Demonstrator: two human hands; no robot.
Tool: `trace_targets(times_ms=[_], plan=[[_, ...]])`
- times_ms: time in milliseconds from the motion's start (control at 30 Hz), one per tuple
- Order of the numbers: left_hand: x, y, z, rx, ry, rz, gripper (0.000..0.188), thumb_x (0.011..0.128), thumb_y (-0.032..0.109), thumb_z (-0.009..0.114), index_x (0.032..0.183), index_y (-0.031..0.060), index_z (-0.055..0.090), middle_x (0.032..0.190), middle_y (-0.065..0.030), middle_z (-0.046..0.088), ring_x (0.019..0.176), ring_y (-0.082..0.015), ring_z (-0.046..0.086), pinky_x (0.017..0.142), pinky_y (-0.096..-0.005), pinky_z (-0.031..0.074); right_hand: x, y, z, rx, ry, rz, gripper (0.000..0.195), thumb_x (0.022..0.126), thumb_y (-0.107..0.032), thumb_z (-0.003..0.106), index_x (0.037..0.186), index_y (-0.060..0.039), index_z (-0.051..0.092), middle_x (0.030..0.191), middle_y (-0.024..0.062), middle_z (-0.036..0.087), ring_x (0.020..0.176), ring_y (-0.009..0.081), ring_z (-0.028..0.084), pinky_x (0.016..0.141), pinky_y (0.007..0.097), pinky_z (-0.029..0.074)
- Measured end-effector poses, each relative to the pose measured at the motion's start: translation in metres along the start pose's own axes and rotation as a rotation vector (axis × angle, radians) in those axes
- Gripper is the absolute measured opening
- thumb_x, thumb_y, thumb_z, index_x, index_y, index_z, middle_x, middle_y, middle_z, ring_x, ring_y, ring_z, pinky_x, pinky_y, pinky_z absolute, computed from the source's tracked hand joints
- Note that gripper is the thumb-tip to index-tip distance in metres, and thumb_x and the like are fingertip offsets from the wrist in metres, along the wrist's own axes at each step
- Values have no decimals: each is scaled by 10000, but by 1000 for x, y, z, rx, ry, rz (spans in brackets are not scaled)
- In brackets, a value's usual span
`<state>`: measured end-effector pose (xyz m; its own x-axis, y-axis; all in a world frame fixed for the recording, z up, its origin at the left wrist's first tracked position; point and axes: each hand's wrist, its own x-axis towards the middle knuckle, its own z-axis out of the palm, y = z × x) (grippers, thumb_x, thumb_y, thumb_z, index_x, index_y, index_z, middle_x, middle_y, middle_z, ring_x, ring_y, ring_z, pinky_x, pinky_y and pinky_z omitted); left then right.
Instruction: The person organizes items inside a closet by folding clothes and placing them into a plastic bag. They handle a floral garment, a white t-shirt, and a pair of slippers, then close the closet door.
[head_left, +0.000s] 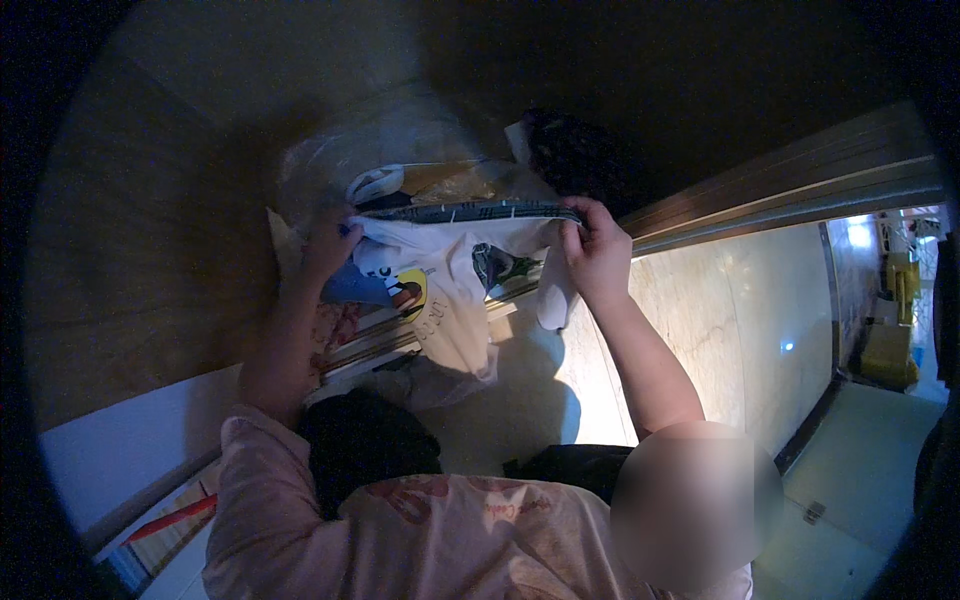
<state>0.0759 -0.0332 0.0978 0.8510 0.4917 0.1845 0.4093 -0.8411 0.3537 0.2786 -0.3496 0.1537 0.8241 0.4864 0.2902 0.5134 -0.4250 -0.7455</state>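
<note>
Between my two hands stretches a white cloth garment (450, 262), apparently a pair of underpants, with a dark printed waistband (480, 212) and cartoon prints on its front. My left hand (335, 236), in shadow, grips the waistband's left end. At the opposite end, my right hand (598, 244) pinches the band between thumb and fingers. The lower part of the garment hangs loosely toward me in folds. Behind the waistband lie a clear plastic bag (315, 157) and some folded cloth (376, 182), partly hidden. Blue cloth (352, 283) shows beneath my left wrist.
A dark bundle (574, 154) lies beyond my right hand. Metal tracks (787, 199) and a wooden edge run diagonally past the garment. Pale tiled floor (697, 315) extends right, with yellowish boxes (889, 349) farther off. Something red (169, 519) is at lower left.
</note>
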Motion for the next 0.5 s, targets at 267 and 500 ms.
trace_targets(times_ms=[267, 500], plan=[[166, 29, 7, 114, -218, -16, 358, 966, 270, 529, 1265, 74, 551, 1147, -201, 626, 1086, -326, 602, 918, -458, 478, 31, 11, 12, 89, -23, 132, 305, 870, -94, 601, 1162, -117, 512, 731, 173, 642, 583, 305, 631, 552, 399, 488], [143, 47, 52, 162, -163, -171, 385, 900, 244, 631, 1234, 66, 559, 1197, -183, 604, 1167, -280, 562, 960, -434, 457, 18, 11, 59, -137, -387, 96, 354, 840, -58, 580, 1167, -173, 507, 822, 242, 650, 776, 438, 638, 659, 518, 492]])
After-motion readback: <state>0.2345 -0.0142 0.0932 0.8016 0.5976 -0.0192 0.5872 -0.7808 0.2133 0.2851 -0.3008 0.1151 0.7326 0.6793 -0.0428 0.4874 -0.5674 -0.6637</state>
